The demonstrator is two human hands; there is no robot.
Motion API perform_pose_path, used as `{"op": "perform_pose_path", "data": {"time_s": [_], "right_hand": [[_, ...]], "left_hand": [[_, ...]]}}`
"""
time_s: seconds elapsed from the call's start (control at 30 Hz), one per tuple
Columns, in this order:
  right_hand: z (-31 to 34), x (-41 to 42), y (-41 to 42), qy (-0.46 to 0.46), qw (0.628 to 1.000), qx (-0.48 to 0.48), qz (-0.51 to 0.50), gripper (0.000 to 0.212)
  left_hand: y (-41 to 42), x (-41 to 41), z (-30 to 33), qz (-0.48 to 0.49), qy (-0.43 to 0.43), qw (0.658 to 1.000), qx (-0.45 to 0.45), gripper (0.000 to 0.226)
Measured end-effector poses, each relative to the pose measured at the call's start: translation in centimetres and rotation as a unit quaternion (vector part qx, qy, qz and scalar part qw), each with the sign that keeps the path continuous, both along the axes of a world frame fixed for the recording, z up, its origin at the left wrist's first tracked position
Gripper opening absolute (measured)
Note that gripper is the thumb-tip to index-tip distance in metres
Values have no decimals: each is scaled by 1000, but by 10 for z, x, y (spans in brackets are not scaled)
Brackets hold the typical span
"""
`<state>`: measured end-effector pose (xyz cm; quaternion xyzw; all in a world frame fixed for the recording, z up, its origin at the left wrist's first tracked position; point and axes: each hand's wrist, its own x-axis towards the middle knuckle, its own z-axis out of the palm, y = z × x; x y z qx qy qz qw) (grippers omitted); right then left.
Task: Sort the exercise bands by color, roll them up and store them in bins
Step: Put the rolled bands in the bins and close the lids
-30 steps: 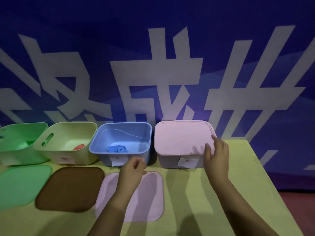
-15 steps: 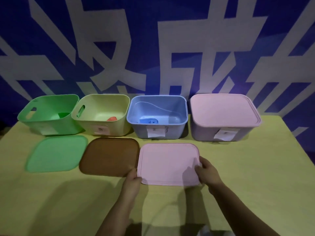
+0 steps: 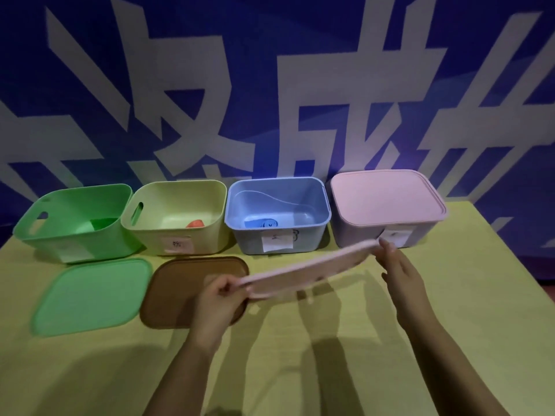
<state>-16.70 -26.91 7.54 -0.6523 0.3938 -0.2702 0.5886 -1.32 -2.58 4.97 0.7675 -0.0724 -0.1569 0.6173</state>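
Over table (image 3: 450, 295) | both hands hold pink lid (image 3: 306, 270) (tilted) | L (image 3: 219, 298), R (image 3: 401, 273)

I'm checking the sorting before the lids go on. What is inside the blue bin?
A rolled blue band lies on the floor of the blue bin, near its front wall. Nothing else shows inside, though the front wall hides the nearest strip of floor.

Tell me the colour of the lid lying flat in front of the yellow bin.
Brown, clearest in the head view: the brown lid.
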Motion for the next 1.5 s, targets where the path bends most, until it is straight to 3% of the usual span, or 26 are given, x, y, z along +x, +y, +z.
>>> {"op": "perform_pose_path", "data": {"time_s": [0.03,0.17,0.23,0.33,0.47,0.7,0.83,0.87,0.97,1.23,1.33,1.43,1.5], "right_hand": [[5,2,-4,-6,1000,-16,6,27],[16,10,-15,-43,997,-47,43,37],[20,16,-17,-25,995,-53,78,37],[12,31,-25,-24,994,-44,98,42],[13,67,-41,-37,997,-18,68,40],[12,144,-67,42,998,-15,45,40],[0,170,-64,76,996,-22,45,34],[-3,176,-62,88,995,-29,47,33],[-9,187,-62,142,987,-55,54,33],[-17,197,-58,233,945,-216,76,34],[-27,195,-53,196,935,-280,96,36],[-31,198,-55,241,904,-327,131,42],[-31,200,-62,320,840,-401,176,40]], "left_hand": [[0,6,10,-12,11,1000,-23,9],[-10,23,48,-39,155,964,-211,28],[-20,34,64,-17,180,954,-238,23],[-33,54,82,-7,171,964,-203,13],[-44,83,89,28,143,971,-190,21],[-58,105,43,103,174,972,-117,19],[-67,109,22,123,152,978,-78,44],[-70,109,23,113,141,981,-64,13],[-76,117,17,75,132,988,-30,24],[-81,121,8,79,66,994,32,31],[-86,124,6,94,29,992,85,29],[-87,126,4,99,17,988,118,28],[-88,125,3,103,14,988,117,27]]}}
